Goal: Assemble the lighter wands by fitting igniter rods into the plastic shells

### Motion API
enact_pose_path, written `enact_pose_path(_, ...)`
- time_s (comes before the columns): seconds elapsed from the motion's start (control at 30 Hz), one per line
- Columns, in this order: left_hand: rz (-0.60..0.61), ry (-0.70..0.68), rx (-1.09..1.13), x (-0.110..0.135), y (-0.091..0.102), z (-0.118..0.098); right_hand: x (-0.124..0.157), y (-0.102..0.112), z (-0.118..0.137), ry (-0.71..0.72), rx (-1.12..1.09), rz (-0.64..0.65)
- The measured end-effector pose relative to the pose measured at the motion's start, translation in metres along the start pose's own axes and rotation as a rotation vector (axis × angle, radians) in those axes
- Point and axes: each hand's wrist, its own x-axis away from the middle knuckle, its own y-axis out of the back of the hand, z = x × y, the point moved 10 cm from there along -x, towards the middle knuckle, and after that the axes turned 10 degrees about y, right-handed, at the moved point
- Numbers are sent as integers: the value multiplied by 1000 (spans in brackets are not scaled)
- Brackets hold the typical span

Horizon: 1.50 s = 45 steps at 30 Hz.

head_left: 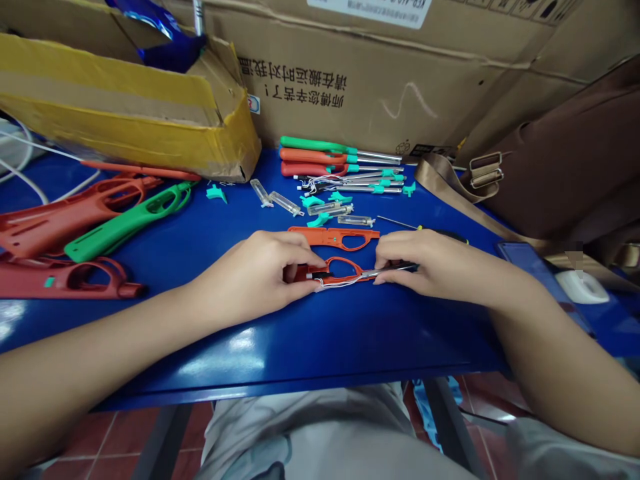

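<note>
My left hand (263,270) pinches the left end of an orange lighter casing half (341,259) lying on the blue table. A small black igniter (319,275) with white wires (343,284) sits in the casing by my fingertips. My right hand (430,263) has thumb and fingers closed round a metal lighter tube (371,273) at the casing's right end. The tube's far part is hidden by the fingers. Just behind lies another orange casing half (320,236), touched by neither hand's grip.
Clear fuel tanks (285,203), teal triggers (217,193), metal tubes and assembled lighters (313,145) lie behind. Red and green casings (125,223) are at left, near a yellow-taped carton (150,127). A screwdriver (400,222), phone (537,277) and brown strap (460,210) lie right.
</note>
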Motion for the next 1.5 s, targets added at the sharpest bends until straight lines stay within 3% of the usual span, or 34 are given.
enact_pose_path(0.47,32,11,-11,-1,-4,-1,1,-2,3,-5,-45,64)
enact_pose_path(1.1,41,9,-29,-1,-4,-3,7,-6,4,-54,154,130)
enact_pose_path(1.33,35,13,-32,-1,-5,-2,3,9,-2,-84,-7,-61)
enact_pose_path(1.5,32,-10,-34,1,-5,-2,3,10,-1,-53,-93,-73)
